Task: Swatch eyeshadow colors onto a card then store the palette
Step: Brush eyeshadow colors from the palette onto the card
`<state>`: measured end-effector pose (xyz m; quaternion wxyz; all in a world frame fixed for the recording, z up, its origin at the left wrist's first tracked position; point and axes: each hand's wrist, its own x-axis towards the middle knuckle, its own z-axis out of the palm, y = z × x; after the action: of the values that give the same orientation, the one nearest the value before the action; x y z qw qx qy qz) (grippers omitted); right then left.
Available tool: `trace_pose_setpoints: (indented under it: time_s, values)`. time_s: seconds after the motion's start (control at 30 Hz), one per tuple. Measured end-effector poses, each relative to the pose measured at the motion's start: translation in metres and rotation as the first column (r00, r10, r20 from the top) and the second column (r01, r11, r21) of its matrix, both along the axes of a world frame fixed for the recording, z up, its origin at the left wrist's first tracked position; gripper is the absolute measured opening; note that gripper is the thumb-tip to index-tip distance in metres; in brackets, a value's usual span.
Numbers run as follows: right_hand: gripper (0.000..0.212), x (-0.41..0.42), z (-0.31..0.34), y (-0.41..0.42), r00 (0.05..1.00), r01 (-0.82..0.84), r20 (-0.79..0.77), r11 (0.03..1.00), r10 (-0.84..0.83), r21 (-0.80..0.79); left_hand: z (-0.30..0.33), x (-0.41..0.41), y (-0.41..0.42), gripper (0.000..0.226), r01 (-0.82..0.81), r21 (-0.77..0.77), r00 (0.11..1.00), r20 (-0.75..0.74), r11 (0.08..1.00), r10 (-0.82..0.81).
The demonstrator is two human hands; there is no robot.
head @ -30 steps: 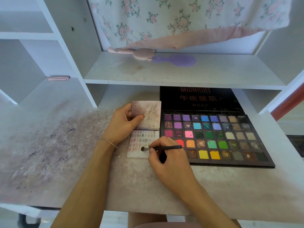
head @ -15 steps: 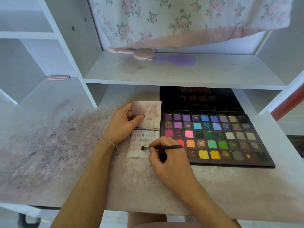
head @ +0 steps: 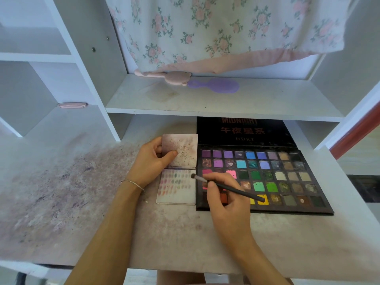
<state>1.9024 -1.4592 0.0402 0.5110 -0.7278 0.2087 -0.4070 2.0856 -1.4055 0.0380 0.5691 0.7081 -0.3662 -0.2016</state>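
Head view shows us the swatch card (head: 176, 187) lying on the stained desk (head: 82, 202), just left of the open eyeshadow palette (head: 287, 182) and touching its left edge; rows of small colour dabs cover the card's upper part, and its lower strip looks bare. Hinged above the card we see a speckled pinkish flap (head: 182, 150), and the left hand (head: 151, 163) grips that flap, thumb curled over its front and fingers behind its left edge. A thin bracelet (head: 134, 184) circles the left wrist. The right hand (head: 226, 200) pinches a dark-handled brush (head: 230, 188) between thumb and fingers; its bristle tip sits at the card's upper right corner, while the handle slants down to the right over the palette's yellow pans. We cannot tell whether the bristles touch the card. The palette's black lid (head: 242, 130) lies back under the white shelf (head: 205, 103). On that shelf we see a pink brush (head: 174, 77) and a purple brush (head: 216, 85), beneath a hanging floral cloth (head: 216, 27).
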Motion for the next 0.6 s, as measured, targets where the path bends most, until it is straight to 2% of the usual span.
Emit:
trace_pose_setpoints:
  time_s: [0.27,0.33,0.5,0.6]
  values:
    - [0.029,-0.037,0.004,-0.020,0.994,0.048,-0.099,0.999,-0.047,-0.001,0.006,-0.007,-0.001,0.014,-0.048,0.061,0.999,0.027,0.997,0.047]
    - [0.035,-0.046,0.005,-0.027,0.991,0.066,-0.114,0.998,-0.068,-0.020,0.007,-0.009,-0.002,0.016,-0.066,0.089,0.997,0.034,0.994,0.064]
    - [0.031,-0.070,0.006,-0.047,0.980,0.141,-0.140,0.990,-0.139,0.003,0.007,-0.018,-0.001,0.023,-0.169,0.174,0.982,0.113,0.970,0.151]
    - [0.031,-0.086,0.005,-0.059,0.969,0.206,-0.142,0.978,-0.201,0.021,0.005,-0.029,0.002,0.035,-0.273,0.095,0.959,0.105,0.957,0.263]
